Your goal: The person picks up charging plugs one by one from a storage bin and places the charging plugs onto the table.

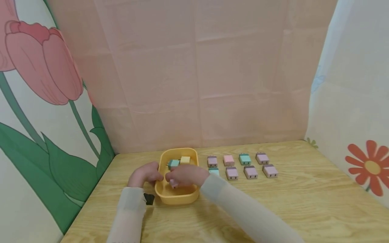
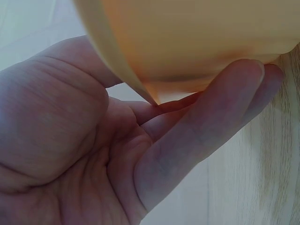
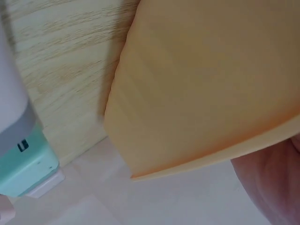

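My left hand [image 1: 149, 172] grips the left wall of a yellow plastic basket [image 1: 179, 199]; in the left wrist view its thumb and fingers lie on either side of the rim [image 2: 119, 70]. The right hand [image 1: 186, 174] reaches over the basket's right side, and its fingers pinch a pale purple charger plug [image 1: 173, 183] low inside. Beyond that hand, a teal charger plug [image 1: 174, 164] and a yellow charger plug [image 1: 185, 160] lie in the basket. From the right wrist, mostly the outer basket wall [image 3: 201, 89] shows, with part of the hand [image 3: 267, 183] past its rim.
Two rows of charger plugs stand right of the basket: several purple ones such as this plug [image 1: 251, 172], a pink one [image 1: 229, 160] and teal ones [image 1: 244, 159]. A small black piece [image 1: 149, 199] shows beside the left wrist. A pink cloth [image 1: 194, 84] hangs behind the wooden table [image 1: 304, 202].
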